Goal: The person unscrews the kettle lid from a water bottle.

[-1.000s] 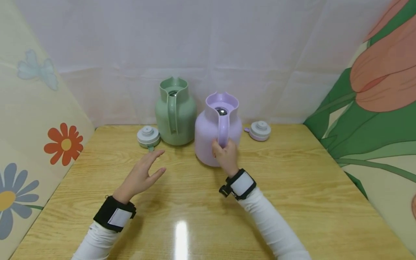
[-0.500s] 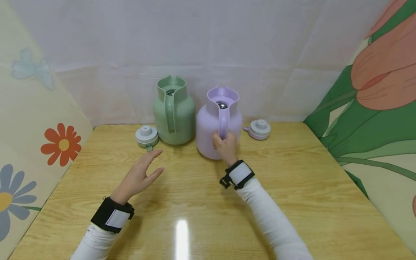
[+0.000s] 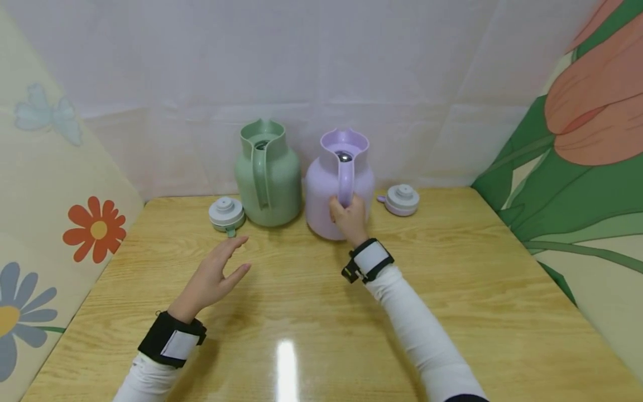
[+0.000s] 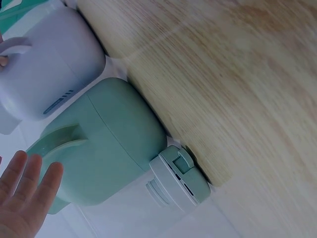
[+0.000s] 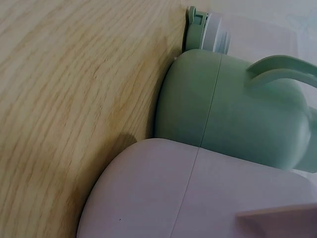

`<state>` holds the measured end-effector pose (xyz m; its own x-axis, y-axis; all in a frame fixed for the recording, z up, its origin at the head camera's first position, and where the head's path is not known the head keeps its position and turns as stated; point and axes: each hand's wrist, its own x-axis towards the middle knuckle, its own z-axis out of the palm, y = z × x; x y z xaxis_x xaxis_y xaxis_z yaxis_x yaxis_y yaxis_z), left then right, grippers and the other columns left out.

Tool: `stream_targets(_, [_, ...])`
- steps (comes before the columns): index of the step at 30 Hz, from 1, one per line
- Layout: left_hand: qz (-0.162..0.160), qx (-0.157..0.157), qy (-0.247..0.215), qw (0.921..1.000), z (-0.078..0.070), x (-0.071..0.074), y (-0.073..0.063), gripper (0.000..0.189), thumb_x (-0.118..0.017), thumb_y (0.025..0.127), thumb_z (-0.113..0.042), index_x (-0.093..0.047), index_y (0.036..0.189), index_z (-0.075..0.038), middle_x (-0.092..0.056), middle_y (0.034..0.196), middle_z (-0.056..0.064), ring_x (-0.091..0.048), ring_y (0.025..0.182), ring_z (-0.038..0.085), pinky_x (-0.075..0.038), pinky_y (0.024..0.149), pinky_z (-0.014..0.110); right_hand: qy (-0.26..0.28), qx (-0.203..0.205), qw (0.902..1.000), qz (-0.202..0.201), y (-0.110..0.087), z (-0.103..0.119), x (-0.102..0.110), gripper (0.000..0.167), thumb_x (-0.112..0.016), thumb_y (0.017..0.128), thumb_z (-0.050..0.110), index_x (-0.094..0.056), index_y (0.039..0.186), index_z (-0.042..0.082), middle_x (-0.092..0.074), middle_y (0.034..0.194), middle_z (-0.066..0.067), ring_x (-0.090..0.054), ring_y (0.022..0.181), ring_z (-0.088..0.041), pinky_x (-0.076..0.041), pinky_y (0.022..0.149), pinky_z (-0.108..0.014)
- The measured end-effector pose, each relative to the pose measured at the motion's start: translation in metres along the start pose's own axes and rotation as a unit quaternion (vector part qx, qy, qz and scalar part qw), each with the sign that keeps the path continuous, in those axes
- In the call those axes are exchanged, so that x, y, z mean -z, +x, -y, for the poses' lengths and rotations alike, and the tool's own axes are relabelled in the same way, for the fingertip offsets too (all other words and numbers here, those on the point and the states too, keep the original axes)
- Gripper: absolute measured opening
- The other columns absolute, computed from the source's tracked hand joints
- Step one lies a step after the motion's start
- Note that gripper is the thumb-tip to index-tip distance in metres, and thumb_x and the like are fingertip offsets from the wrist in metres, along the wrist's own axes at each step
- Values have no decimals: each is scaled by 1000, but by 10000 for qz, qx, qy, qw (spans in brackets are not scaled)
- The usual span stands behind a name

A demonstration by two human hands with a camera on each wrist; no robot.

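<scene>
My right hand (image 3: 350,219) grips the handle of a lilac thermos jug (image 3: 321,187), which stands upright with its mouth uncovered. Beside it on the left is a green thermos jug (image 3: 281,187), also lidless, its handle turned toward me. My left hand (image 3: 211,277) hovers over the table with fingers extended, holding nothing, nearest to the green-and-grey lid (image 3: 226,212). That lid lies upside down beside the green jug. To the right of the lilac jug rests a lilac-and-grey lid (image 3: 402,200). In the right wrist view, the lilac jug (image 5: 143,188) fills the bottom and the hand is out of sight.
The wooden table (image 3: 452,290) runs back to a white cloth backdrop (image 3: 402,84). Flower-painted panels, one on the left (image 3: 30,195) and one on the right (image 3: 603,223), flank the table.
The right hand has moved the lilac jug back toward the backdrop, about level with the green jug. My left hand has barely moved.
</scene>
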<state>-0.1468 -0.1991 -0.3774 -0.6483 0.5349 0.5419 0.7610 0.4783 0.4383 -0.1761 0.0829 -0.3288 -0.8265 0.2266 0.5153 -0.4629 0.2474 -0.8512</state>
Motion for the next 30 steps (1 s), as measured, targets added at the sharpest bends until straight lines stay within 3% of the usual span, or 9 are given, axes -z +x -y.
stream_targets(15, [-33, -93, 42, 9999, 0, -1, 2, 53, -67, 79, 0, -44, 126, 8, -50, 122, 23, -48, 110, 35, -41, 89, 48, 117, -230, 9997, -9, 22, -15, 2, 27, -51, 83, -4, -48, 58, 7, -45, 47, 3, -41, 41, -3, -35, 43, -19])
stream_targets(30, [64, 130, 95, 9998, 4, 2, -3, 52, -65, 82, -4, -43, 128, 5, -49, 125, 21, -48, 112, 34, -40, 90, 49, 97, -436, 9990, -91, 45, -26, 2, 25, -51, 82, 0, -49, 57, 6, -46, 47, 4, -43, 41, -3, -38, 44, -18])
